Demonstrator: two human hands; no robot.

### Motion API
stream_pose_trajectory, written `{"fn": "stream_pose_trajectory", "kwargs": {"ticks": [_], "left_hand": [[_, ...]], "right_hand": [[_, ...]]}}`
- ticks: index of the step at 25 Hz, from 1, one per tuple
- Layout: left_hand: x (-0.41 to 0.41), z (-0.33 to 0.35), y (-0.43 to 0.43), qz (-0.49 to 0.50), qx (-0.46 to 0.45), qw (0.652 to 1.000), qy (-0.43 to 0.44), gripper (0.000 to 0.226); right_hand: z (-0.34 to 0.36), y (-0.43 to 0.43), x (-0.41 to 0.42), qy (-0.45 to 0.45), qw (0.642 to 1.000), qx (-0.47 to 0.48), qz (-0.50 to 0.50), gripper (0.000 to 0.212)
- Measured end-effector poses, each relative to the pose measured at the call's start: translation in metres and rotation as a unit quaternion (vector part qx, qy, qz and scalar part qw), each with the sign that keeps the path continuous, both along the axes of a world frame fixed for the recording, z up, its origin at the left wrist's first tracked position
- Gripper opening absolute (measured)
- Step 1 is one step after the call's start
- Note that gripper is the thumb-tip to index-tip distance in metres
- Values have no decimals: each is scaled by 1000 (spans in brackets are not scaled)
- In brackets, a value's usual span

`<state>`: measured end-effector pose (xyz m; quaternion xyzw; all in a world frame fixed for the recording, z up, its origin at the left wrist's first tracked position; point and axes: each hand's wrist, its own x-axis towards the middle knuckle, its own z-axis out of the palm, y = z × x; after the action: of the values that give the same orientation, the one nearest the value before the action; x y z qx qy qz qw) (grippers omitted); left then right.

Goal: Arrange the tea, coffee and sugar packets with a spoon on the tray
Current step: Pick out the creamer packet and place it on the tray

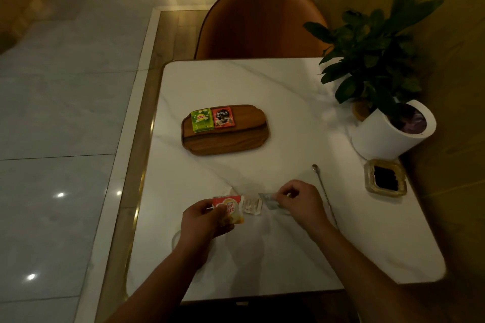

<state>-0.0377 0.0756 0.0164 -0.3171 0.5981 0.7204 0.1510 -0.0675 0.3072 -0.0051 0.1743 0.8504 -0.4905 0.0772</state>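
On the wooden tray (225, 139) lie 2 packets side by side at its far left: a green one (201, 120) marked Lipton and a red one (223, 117) marked Nescafé. Nearer, the left hand (203, 219) pinches a red-and-yellow creamer packet (228, 209); only the letters "ee" and "ate" show past the fingers. The right hand (299, 202) has its fingers closed on a greyish packet (270, 201), print unreadable. Between them 1 pale packet (252, 206) rests on the white marble table (288, 113). 1 long spoon (323, 190) lies just right of the right hand. A potted plant (388, 123), a glass ashtray (385, 177) and 1 brown chair (262, 21) stand around.
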Motion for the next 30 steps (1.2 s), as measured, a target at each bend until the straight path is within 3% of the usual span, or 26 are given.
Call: {"fn": "stream_pose_trajectory", "kwargs": {"ticks": [2, 5, 8, 12, 15, 17, 19, 22, 25, 30], "left_hand": [[-1, -1, 6, -13, -8, 1000, -9, 13], [-5, 2, 13, -38, -4, 999, 0, 12], [-8, 6, 15, -52, 39, 998, 25, 15], [-8, 8, 16, -56, 106, 992, 47, 23], [-4, 8, 21, -73, 73, 992, 78, 17], [-4, 7, 23, -66, 60, 992, 84, 17], [-6, 9, 23, -69, 57, 992, 84, 16], [-7, 11, 23, -82, 56, 991, 93, 18], [-7, 10, 25, -65, 53, 992, 92, 25], [-1, 9, 32, -76, 57, 991, 92, 35]], "right_hand": [[23, -15, 5, 95, 995, 4, -18, 18], [44, -42, 20, 235, 966, 68, 80, 17], [41, -53, 35, 264, 941, 110, 180, 12], [35, -53, 44, 254, 937, 132, 203, 10], [38, -53, 46, 252, 937, 121, 208, 13], [41, -51, 45, 217, 968, 71, 108, 13], [46, -47, 37, 123, 992, 14, -5, 19], [47, -45, 27, -10, 994, -97, -47, 8], [46, -51, 33, -10, 990, -119, -78, 9], [39, -69, 43, -7, 992, -80, -95, 13]]}}
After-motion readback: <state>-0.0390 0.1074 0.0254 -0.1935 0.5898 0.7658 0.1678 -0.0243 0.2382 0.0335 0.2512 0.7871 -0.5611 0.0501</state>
